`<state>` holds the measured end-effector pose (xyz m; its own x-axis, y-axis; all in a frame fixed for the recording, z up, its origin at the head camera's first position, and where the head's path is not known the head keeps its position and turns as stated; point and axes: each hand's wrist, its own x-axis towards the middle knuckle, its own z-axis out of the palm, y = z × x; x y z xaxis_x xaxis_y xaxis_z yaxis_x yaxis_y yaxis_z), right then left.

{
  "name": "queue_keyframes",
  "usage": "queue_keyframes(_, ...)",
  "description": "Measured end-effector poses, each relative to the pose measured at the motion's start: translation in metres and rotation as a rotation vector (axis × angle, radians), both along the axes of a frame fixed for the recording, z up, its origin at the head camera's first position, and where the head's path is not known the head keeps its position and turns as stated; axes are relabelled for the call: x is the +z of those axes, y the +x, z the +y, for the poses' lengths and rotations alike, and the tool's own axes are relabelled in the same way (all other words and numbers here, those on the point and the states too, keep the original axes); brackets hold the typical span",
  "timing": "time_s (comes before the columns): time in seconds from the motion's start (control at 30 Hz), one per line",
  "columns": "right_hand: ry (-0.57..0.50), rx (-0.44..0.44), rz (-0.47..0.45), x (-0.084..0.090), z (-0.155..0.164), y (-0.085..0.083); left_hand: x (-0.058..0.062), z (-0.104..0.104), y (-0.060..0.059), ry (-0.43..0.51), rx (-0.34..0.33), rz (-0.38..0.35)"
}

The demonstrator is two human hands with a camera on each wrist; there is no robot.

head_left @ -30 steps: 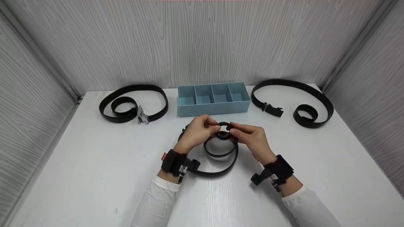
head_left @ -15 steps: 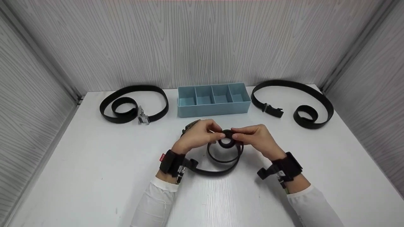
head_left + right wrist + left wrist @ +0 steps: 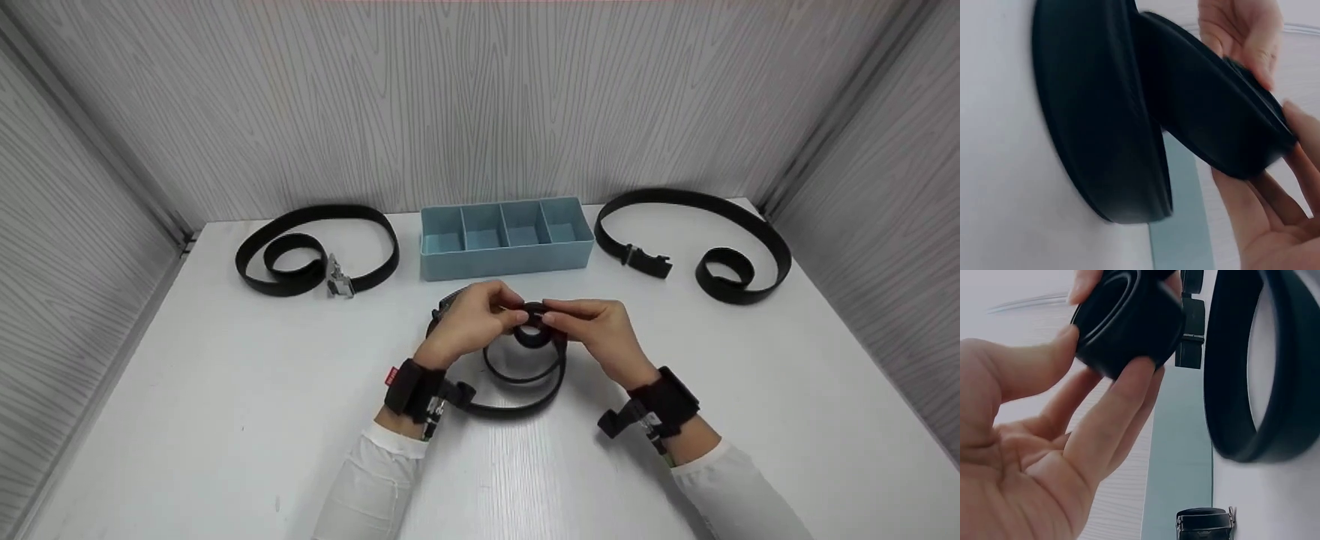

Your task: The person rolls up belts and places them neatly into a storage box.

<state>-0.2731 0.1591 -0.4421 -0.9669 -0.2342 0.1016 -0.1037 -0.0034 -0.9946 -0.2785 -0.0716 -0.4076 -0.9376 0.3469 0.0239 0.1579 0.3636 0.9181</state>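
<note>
Mid-roll: left hand [image 3: 469,319] and right hand [image 3: 600,330] both pinch the tight coil of the black belt [image 3: 534,324] just above the counter [image 3: 225,390] before the blue tray [image 3: 506,259]; next, likely wind in the loose tail.

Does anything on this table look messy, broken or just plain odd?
Nothing stands out. Two black belts lie loosely coiled, one left and one right of the blue divided box, whose compartments look bare. The left hand and right hand pinch the tight roll of a third belt.
</note>
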Motion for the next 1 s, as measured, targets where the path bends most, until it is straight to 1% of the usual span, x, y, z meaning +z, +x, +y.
queue_keyframes(0.1, -0.067, -0.075, 0.004, -0.003, -0.006, 0.002, -0.001, 0.001, -0.001, 0.054, 0.044, -0.003)
queue_keyframes(0.17, -0.095, -0.105, 0.007, -0.005, -0.008, 0.003, -0.001, 0.002, -0.001, 0.077, 0.063, -0.004)
queue_keyframes(0.27, -0.110, -0.118, 0.011, -0.006, -0.008, 0.002, -0.001, 0.003, -0.001, 0.094, 0.074, -0.014)
queue_keyframes(0.33, -0.103, -0.113, 0.010, -0.006, -0.007, 0.002, -0.001, 0.004, -0.001, 0.096, 0.068, -0.029)
queue_keyframes(0.4, -0.088, -0.099, 0.007, -0.005, -0.004, 0.001, 0.000, 0.004, -0.001, 0.104, 0.050, -0.048)
queue_keyframes(0.47, -0.062, -0.076, 0.005, -0.002, -0.001, 0.000, 0.001, 0.003, 0.000, 0.109, 0.017, -0.064)
queue_keyframes(0.53, -0.031, -0.036, 0.006, 0.002, 0.004, -0.001, 0.002, 0.001, 0.001, 0.117, -0.032, -0.080)
queue_keyframes(0.63, 0.030, 0.037, 0.007, 0.008, 0.011, -0.002, 0.003, -0.002, 0.002, 0.109, -0.125, -0.086)
queue_keyframes(0.7, 0.086, 0.090, 0.003, 0.011, 0.015, -0.003, 0.002, -0.004, 0.002, 0.092, -0.179, -0.089)
queue_keyframes(0.77, 0.139, 0.130, -0.007, 0.014, 0.018, -0.003, 0.000, -0.004, 0.002, 0.065, -0.216, -0.083)
queue_keyframes(0.8, 0.160, 0.146, -0.007, 0.014, 0.019, -0.003, -0.001, -0.004, 0.002, 0.053, -0.225, -0.075)
queue_keyframes(0.87, 0.182, 0.154, -0.011, 0.015, 0.018, -0.002, -0.002, -0.003, 0.002, 0.038, -0.220, -0.067)
queue_keyframes(0.93, 0.166, 0.133, -0.009, 0.013, 0.015, -0.002, -0.003, -0.002, 0.002, 0.037, -0.197, -0.057)
queue_keyframes(1.0, 0.123, 0.090, -0.001, 0.010, 0.011, -0.002, -0.003, 0.000, 0.002, 0.044, -0.155, -0.043)
